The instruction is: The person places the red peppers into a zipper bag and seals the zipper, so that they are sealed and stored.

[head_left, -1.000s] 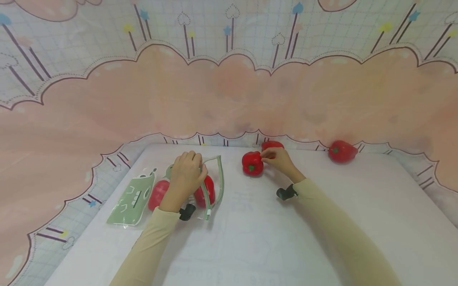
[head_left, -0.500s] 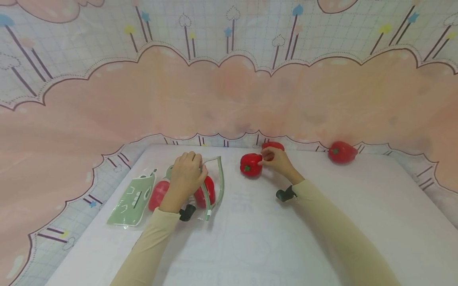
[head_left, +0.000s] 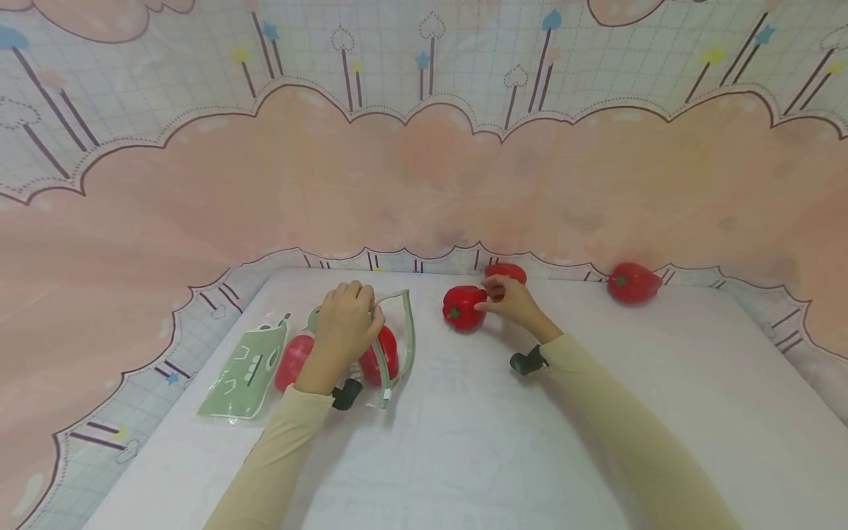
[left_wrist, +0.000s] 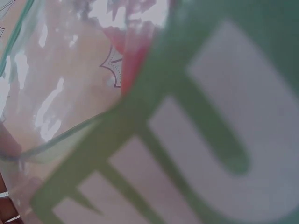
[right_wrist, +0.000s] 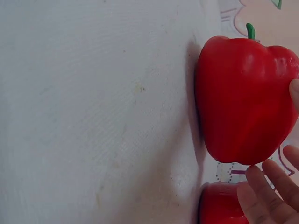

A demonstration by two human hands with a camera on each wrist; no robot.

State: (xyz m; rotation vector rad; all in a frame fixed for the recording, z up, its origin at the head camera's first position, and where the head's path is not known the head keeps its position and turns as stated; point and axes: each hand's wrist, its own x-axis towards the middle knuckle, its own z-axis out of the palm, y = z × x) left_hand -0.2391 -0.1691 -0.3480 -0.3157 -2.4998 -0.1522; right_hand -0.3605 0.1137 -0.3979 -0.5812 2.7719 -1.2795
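My left hand (head_left: 347, 320) grips the top of a clear zip bag (head_left: 408, 324) with green edging, its fingers bent over the plastic. Inside show a red pepper (head_left: 389, 353) on the right and a paler red shape (head_left: 294, 361) on the left, both partly hidden. Green print with pale letters, on the bag (left_wrist: 154, 140), fills much of the left wrist view. My right hand (head_left: 519, 300) pinches the end of a red bell pepper (head_left: 464, 309) with a green stem. In the right wrist view, fingertips (right_wrist: 254, 172) meet the base of this bell pepper (right_wrist: 245, 100), with the thumb at its side.
Behind my right hand lies another red pepper (head_left: 506, 273), at the table's back edge. One more red pepper (head_left: 634, 283) is at the back right. A flat green cartoon-face pouch (head_left: 241, 372) lies left of the bag on the white table (head_left: 457, 456). A patterned curtain (head_left: 424, 177) hangs behind.
The bell pepper at my right hand has shifted slightly left and towards me, its stem turning to the left. My right thumb has moved with it. My left hand and the bag stay put.
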